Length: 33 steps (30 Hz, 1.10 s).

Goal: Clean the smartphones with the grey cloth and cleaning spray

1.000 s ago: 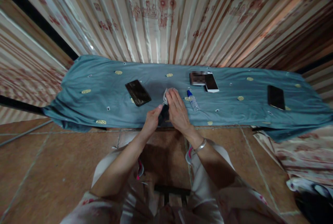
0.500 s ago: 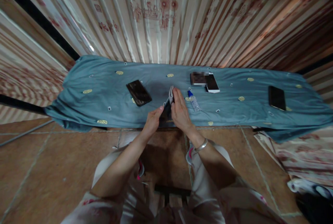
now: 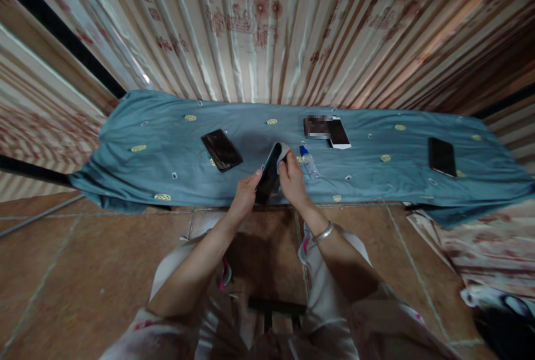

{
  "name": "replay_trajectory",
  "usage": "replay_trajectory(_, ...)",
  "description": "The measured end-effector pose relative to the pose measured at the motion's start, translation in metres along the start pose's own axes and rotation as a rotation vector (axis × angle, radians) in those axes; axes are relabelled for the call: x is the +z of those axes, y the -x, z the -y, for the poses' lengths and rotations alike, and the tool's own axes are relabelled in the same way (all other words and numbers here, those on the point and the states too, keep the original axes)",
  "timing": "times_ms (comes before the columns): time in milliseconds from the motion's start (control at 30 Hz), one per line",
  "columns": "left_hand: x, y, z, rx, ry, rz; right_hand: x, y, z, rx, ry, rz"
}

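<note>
My left hand (image 3: 246, 195) grips a dark smartphone (image 3: 267, 179) by its left side, tilted on edge above the front of the cloth-covered bench. In my right hand (image 3: 292, 179) is a light grey cloth (image 3: 283, 152), pinched with the thumb and folded around the phone's upper right edge. Just right of that hand lies a small clear bottle (image 3: 311, 165) with a blue cap. To the left of my hands a black smartphone (image 3: 222, 150) rests flat on the bench.
A blue patterned sheet (image 3: 167, 142) covers the bench. Toward the back lie a white-framed phone (image 3: 339, 132) and a partly blurred dark object (image 3: 316, 126). Another black phone (image 3: 442, 156) is at the right. Curtains (image 3: 251, 31) hang behind; a dark stool edge (image 3: 276, 306) shows below.
My right hand, flat against the phone with the cloth before, now pinches the cloth at the phone's upper edge. The phone has turned, showing more of its dark face. My left hand keeps its grip.
</note>
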<state>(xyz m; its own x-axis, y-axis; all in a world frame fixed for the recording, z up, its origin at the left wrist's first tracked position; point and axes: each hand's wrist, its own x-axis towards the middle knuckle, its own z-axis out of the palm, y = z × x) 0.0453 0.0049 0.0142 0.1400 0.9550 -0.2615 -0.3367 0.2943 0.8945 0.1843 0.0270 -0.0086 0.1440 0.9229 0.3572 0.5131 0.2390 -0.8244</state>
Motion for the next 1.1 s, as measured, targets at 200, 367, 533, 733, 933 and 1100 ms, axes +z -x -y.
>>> replay_trajectory(200,0.001,-0.002,0.001,-0.009,0.023,-0.003,0.003,-0.003,-0.006,0.139,-0.156,-0.021)
replay_trajectory(367,0.003,-0.007,0.004,0.063,0.084,-0.019,0.004,0.0,-0.004,0.146,-0.203,-0.023)
replay_trajectory(533,0.004,-0.016,0.004,0.143,0.128,-0.064,0.009,0.009,0.006,0.179,-0.209,0.006)
replay_trajectory(733,0.003,-0.022,0.001,0.158,0.09,-0.12,0.016,0.019,0.013,0.226,-0.251,0.087)
replay_trajectory(933,-0.002,-0.027,0.0,0.176,0.036,-0.168,0.022,0.026,0.007,0.243,-0.376,0.136)
replay_trajectory(1100,-0.004,-0.027,-0.001,0.156,0.073,-0.168,0.023,0.028,0.006,0.266,-0.445,0.155)
